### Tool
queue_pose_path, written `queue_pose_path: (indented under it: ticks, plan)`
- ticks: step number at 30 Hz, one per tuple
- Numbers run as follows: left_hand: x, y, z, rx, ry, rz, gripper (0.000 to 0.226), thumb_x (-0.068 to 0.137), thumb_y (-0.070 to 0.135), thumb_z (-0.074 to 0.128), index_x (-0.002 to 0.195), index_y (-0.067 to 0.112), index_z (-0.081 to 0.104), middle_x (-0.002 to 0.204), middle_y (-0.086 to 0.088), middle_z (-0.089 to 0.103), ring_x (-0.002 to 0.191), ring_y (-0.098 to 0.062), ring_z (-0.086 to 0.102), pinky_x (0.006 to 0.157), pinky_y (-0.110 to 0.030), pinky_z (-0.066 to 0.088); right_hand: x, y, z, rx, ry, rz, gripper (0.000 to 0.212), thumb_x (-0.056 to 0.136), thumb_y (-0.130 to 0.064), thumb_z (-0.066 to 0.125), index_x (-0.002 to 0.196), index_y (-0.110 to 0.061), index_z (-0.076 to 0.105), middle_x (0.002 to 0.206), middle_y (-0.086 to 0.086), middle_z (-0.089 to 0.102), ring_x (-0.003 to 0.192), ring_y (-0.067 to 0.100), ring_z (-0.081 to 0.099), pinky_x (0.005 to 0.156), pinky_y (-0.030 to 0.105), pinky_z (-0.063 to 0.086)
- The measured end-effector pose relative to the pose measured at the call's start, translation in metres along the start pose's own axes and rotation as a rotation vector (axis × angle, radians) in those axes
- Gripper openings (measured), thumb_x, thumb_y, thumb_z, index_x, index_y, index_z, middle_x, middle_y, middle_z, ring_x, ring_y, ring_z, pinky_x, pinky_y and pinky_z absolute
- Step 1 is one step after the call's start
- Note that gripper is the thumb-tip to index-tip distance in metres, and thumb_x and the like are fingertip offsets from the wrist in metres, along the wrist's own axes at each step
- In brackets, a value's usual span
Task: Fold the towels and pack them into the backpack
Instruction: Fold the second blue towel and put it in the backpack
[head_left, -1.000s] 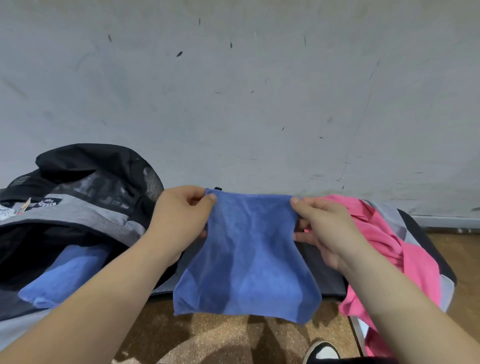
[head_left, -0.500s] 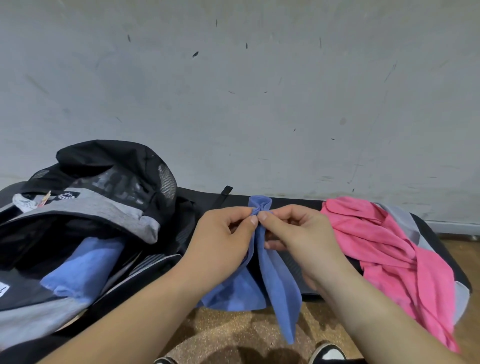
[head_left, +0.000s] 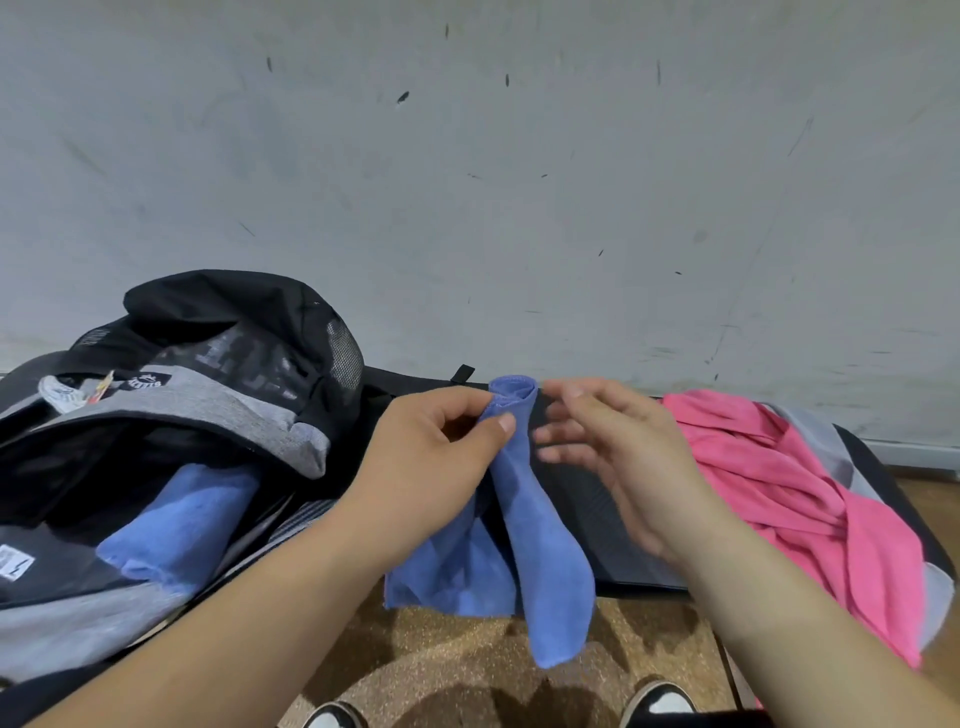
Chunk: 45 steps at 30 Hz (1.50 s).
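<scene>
My left hand (head_left: 441, 457) pinches the top corners of a blue towel (head_left: 535, 545), which hangs folded in half above the front edge of a black table (head_left: 597, 519). Just right of the towel, my right hand (head_left: 618, 452) is blurred, fingers spread, holding nothing. The black and grey backpack (head_left: 197, 395) lies open at the left, with another folded blue towel (head_left: 176, 525) inside its mouth. A crumpled pink towel (head_left: 800, 493) lies on the table at the right, over a grey cloth (head_left: 821, 436).
A scuffed grey wall (head_left: 467, 182) stands close behind the table. Below the table edge is speckled brown floor (head_left: 457, 670), with my two shoes at the bottom of the view.
The towel was held spread between both hands, then its top corners were brought together. Now my left hand alone holds them and my right hand has let go and drawn slightly right.
</scene>
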<state>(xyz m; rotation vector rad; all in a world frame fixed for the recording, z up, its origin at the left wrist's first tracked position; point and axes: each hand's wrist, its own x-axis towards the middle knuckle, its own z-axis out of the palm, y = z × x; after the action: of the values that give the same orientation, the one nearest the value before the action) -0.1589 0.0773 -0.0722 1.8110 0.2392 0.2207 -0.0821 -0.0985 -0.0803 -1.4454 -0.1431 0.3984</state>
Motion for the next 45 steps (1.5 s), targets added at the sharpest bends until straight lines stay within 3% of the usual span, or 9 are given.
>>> queue_pose_path:
  ticks: [4, 9, 14, 18, 23, 27, 32, 40, 45]
  plan:
    - [-0.010, 0.015, -0.008, -0.225, -0.144, -0.022, 0.013, 0.099, 0.010, 0.069, 0.101, 0.013, 0.081, 0.100, -0.019, 0.079, 0.095, -0.027, 0.075, 0.095, -0.048, 0.060, 0.009, 0.003, -0.025, -0.071, -0.169, 0.062, 0.066, 0.080, -0.027, 0.077, 0.144, -0.019, 0.058, 0.141, 0.002, 0.064, 0.126, 0.013, 0.064, 0.110, 0.035, 0.049]
    - [-0.023, 0.024, -0.025, -0.461, -0.319, 0.023, 0.023, 0.094, 0.015, 0.065, 0.111, 0.005, 0.076, 0.104, -0.018, 0.076, 0.096, -0.021, 0.070, 0.082, -0.025, 0.057, -0.006, 0.002, -0.038, 0.187, -0.503, 0.138, 0.059, 0.078, -0.024, 0.087, 0.130, -0.002, 0.069, 0.130, 0.018, 0.070, 0.120, 0.030, 0.067, 0.105, 0.041, 0.054]
    - [-0.026, 0.029, -0.037, -0.331, -0.155, 0.056, 0.018, 0.104, 0.012, 0.059, 0.110, 0.013, 0.075, 0.092, -0.005, 0.078, 0.081, -0.010, 0.069, 0.070, -0.018, 0.053, -0.029, -0.013, -0.033, 0.125, -0.358, 0.011, 0.042, 0.089, -0.012, 0.066, 0.129, 0.001, 0.069, 0.130, 0.019, 0.071, 0.118, 0.031, 0.069, 0.099, 0.039, 0.057]
    - [-0.035, 0.030, -0.044, -0.212, -0.122, 0.058, 0.019, 0.104, 0.020, 0.057, 0.110, 0.021, 0.075, 0.084, -0.003, 0.073, 0.073, -0.020, 0.060, 0.068, -0.039, 0.053, -0.053, -0.029, -0.026, 0.081, -0.278, -0.110, 0.039, 0.085, -0.022, 0.072, 0.120, -0.007, 0.074, 0.122, 0.017, 0.075, 0.111, 0.029, 0.072, 0.090, 0.037, 0.060]
    - [-0.043, 0.034, -0.047, -0.338, -0.271, -0.002, 0.022, 0.101, 0.025, 0.054, 0.112, 0.013, 0.069, 0.083, -0.007, 0.067, 0.060, -0.016, 0.060, 0.047, -0.026, 0.052, -0.071, -0.043, -0.020, 0.215, -0.360, -0.124, 0.052, 0.076, -0.038, 0.089, 0.115, -0.006, 0.074, 0.109, 0.018, 0.076, 0.097, 0.029, 0.076, 0.077, 0.037, 0.063]
    - [-0.031, 0.023, -0.040, -0.165, -0.230, -0.105, 0.022, 0.111, 0.016, 0.046, 0.113, 0.010, 0.067, 0.084, -0.005, 0.071, 0.066, -0.017, 0.063, 0.051, -0.024, 0.054, -0.052, -0.029, -0.023, 0.035, -0.099, -0.043, 0.043, 0.084, -0.034, 0.077, 0.111, -0.002, 0.075, 0.111, 0.022, 0.076, 0.098, 0.031, 0.072, 0.083, 0.040, 0.058]
    - [-0.011, 0.007, -0.032, -0.071, -0.203, -0.191, 0.023, 0.111, 0.016, 0.046, 0.109, 0.012, 0.069, 0.086, -0.004, 0.074, 0.069, -0.016, 0.067, 0.056, -0.026, 0.057, -0.027, -0.015, -0.032, -0.128, -0.023, 0.038, 0.013, 0.094, -0.024, 0.072, 0.095, -0.012, 0.078, 0.086, 0.007, 0.075, 0.075, 0.017, 0.067, 0.058, 0.025, 0.051]
    - [0.038, -0.010, -0.020, -0.017, -0.131, -0.211, 0.023, 0.109, 0.021, 0.051, 0.106, 0.011, 0.072, 0.088, -0.009, 0.070, 0.075, -0.025, 0.059, 0.072, -0.043, 0.052, 0.011, -0.008, -0.036, 0.009, 0.071, 0.005, 0.031, 0.098, -0.022, 0.070, 0.108, 0.008, 0.069, 0.098, 0.020, 0.071, 0.087, 0.028, 0.067, 0.078, 0.039, 0.052]
    - [0.061, -0.026, -0.006, 0.225, -0.075, -0.169, 0.021, 0.105, 0.018, 0.054, 0.100, 0.017, 0.074, 0.082, -0.004, 0.071, 0.070, -0.015, 0.062, 0.076, -0.042, 0.062, 0.042, 0.007, -0.038, -0.137, 0.166, -0.008, 0.019, 0.095, -0.018, 0.075, 0.096, 0.001, 0.075, 0.090, 0.017, 0.072, 0.079, 0.022, 0.064, 0.067, 0.031, 0.052]
